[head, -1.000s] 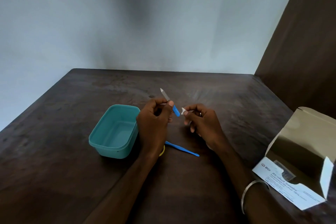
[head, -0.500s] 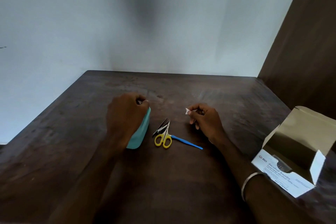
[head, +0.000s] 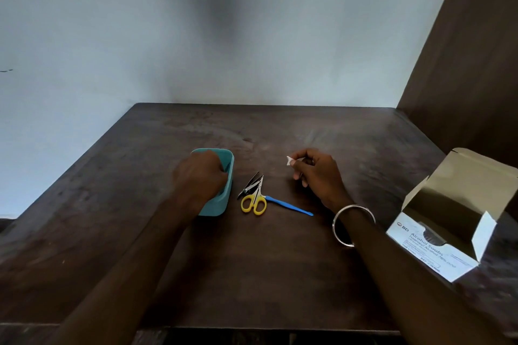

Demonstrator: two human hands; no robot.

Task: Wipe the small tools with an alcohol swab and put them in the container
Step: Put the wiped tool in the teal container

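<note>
A teal plastic container (head: 227,176) stands left of the table's middle. My left hand (head: 200,176) covers most of it, fingers curled down inside; what they hold is hidden. My right hand (head: 318,173) hovers to the right and pinches a small white alcohol swab (head: 289,161) between thumb and fingertips. Between the hands lie small scissors with yellow handles (head: 253,202), a dark nail clipper (head: 249,186) touching them, and a thin blue-handled tool (head: 290,208).
An open white cardboard box of alcohol swabs (head: 431,244) sits at the table's right edge, flap up. A dark wooden panel (head: 471,70) rises at the right, and a pale wall stands behind the dark wooden table (head: 280,274).
My left hand carried the blue-handled file from the middle over to the container and down into it, uncovering the scissors and clipper. My right hand kept the swab and barely moved.
</note>
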